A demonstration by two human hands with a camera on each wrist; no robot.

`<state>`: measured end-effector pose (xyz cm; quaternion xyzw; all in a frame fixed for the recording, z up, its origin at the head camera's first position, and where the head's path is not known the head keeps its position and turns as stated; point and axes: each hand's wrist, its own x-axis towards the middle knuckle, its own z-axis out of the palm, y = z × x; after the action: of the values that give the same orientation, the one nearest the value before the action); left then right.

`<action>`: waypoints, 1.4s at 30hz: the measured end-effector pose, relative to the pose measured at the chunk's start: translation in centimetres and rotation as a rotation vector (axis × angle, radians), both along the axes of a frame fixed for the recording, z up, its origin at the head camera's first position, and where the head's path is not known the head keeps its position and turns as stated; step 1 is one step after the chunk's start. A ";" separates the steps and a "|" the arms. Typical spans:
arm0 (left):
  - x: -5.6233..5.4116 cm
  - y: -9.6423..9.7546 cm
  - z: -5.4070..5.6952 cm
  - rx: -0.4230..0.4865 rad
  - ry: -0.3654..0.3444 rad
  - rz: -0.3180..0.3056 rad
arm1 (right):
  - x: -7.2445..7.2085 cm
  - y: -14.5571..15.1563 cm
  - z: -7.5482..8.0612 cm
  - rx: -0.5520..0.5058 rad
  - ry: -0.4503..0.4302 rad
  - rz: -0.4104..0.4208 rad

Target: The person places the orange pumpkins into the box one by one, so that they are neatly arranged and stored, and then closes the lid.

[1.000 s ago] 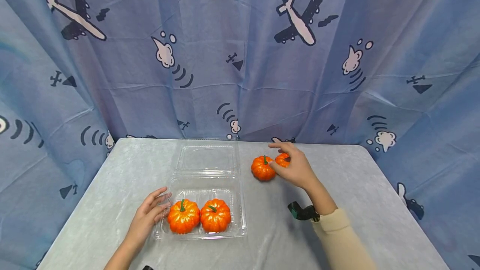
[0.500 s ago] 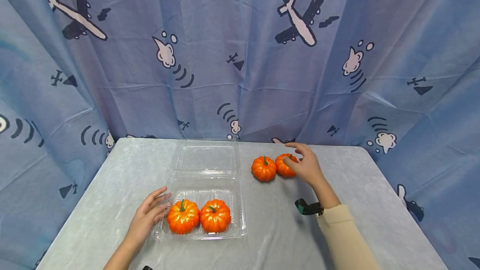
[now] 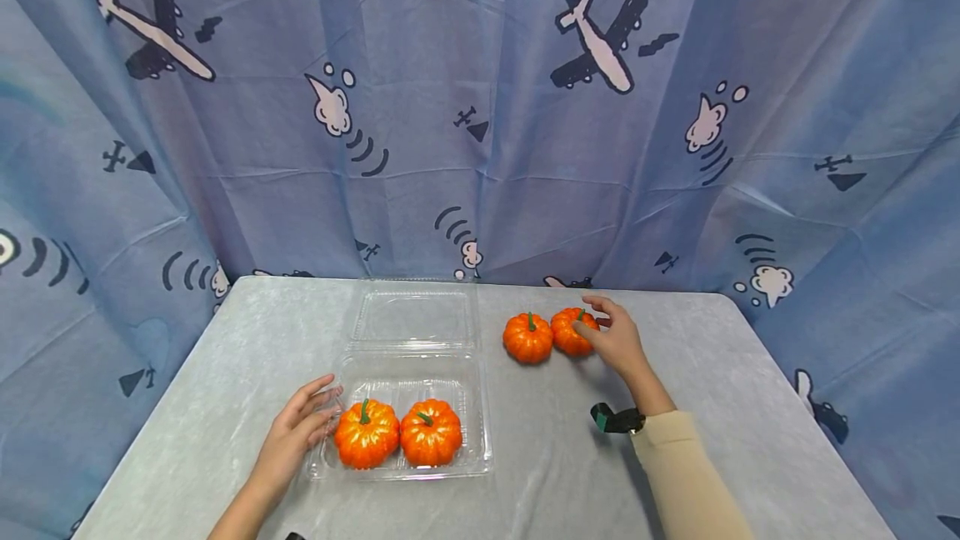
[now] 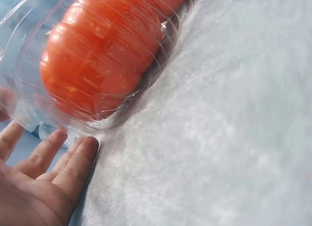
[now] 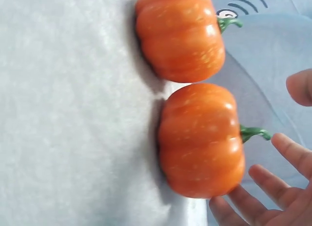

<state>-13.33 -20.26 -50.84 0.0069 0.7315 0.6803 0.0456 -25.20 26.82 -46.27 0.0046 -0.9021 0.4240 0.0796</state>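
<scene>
On the left of the pale table (image 3: 202, 407), as the head camera looks down, my left hand (image 3: 296, 423) lies relaxed beside the clear container (image 3: 420, 363), its lid (image 3: 414, 319) flat behind it. The left tray pumpkin (image 3: 365, 438) and right tray pumpkin (image 3: 431, 436) sit side by side within. Well apart from there, my right hand (image 3: 621, 344) holds nothing, thumb and fingers spread about the outer pumpkin (image 3: 570, 340), which stands just beside the inner pumpkin (image 3: 527, 340), before a blue curtain (image 3: 480, 148).

From my left wrist, the fingertips (image 4: 88, 145) reach the container's end wall; I cannot tell whether they press it.

From my right wrist, the thumb (image 5: 301, 87) stays clear of the outer pumpkin; one finger points at its green stem (image 5: 254, 133), others lie by its side, contact uncertain.
</scene>
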 end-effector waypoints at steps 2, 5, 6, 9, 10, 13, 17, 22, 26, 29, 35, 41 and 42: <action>-0.1 -0.1 -0.1 -0.004 -0.004 0.001 | 0.0 0.1 -0.2 -0.009 -0.020 -0.019; -0.1 -0.1 -0.3 -0.010 -0.007 0.005 | -0.1 0.1 -0.5 -0.010 -0.046 -0.043; -0.1 -0.1 -0.3 -0.010 -0.005 0.007 | -0.1 0.2 -0.6 -0.012 -0.053 -0.047; -0.2 -0.1 -0.3 -0.007 0.003 0.007 | -0.1 0.2 -0.8 -0.014 -0.073 -0.058; -0.2 -0.1 -0.3 -0.003 0.004 0.009 | -0.1 0.3 -0.9 -0.014 -0.079 -0.060; -0.1 -0.1 -0.2 0.004 0.005 0.004 | -0.2 0.3 -1.0 -0.013 -0.103 -0.069; 0.0 0.0 0.0 0.009 0.009 0.000 | -0.3 0.3 -1.3 0.000 -0.115 -0.068; -0.1 0.0 0.0 0.007 0.012 0.006 | -0.4 0.5 -1.7 -0.007 -0.126 -0.075; -0.1 0.0 -0.1 0.001 0.004 0.010 | -0.4 0.6 -2.0 -0.024 -0.142 -0.076; -0.1 0.0 -0.1 0.002 0.001 0.009 | -0.4 0.7 -2.1 -0.035 -0.149 -0.069; -0.1 0.1 0.1 0.010 -0.019 0.010 | -0.5 1.0 -2.1 -0.086 -0.203 -0.076; -0.2 0.0 0.0 0.014 -0.026 0.011 | -0.4 1.0 -2.0 -0.162 -0.252 -0.096; -0.1 0.0 0.0 0.014 -0.025 0.012 | -0.3 1.0 -1.9 -0.168 -0.253 -0.098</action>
<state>-13.47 -20.23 -50.87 -0.0055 0.7262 0.6856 0.0506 -25.52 27.84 -48.22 -0.0996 -0.8654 0.4909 -0.0138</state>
